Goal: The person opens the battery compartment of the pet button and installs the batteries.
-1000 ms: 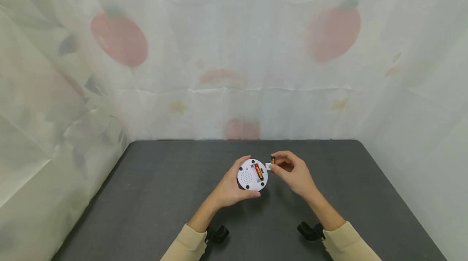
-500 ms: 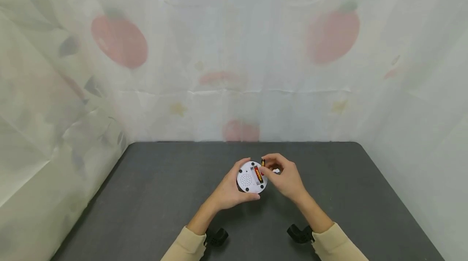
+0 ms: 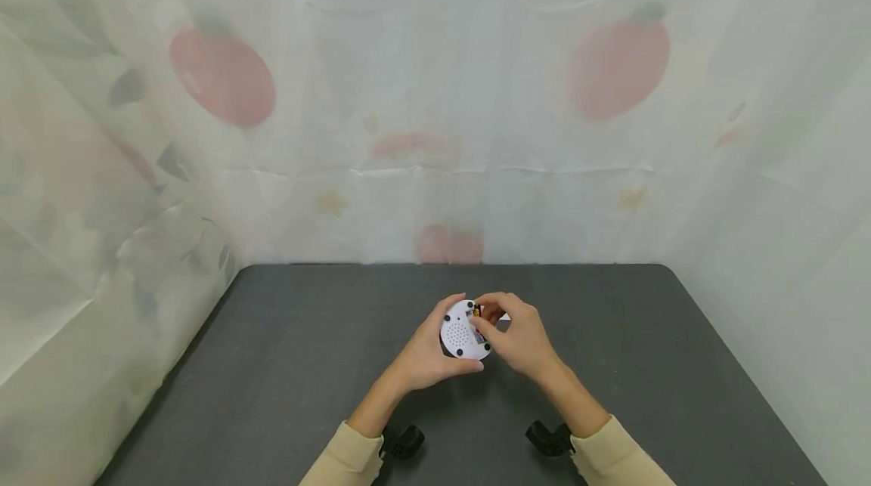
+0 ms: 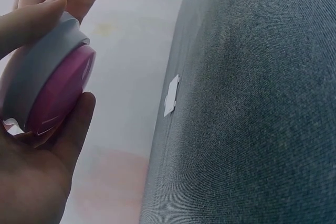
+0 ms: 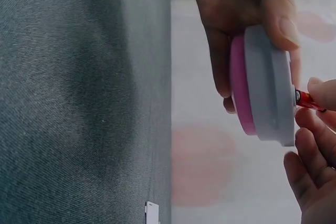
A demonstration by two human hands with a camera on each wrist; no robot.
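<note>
I note the left hand gripping the round white-and-pink plastic device while the right hand pinches a red-and-black battery into its open back compartment.

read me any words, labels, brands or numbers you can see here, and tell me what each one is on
None can be read.
Battery: its red and yellow wrapper bears print, too small and blurred to read.
Round white device: dots and holes only, no lettering visible.
Small white cover on the table: blank.
</note>
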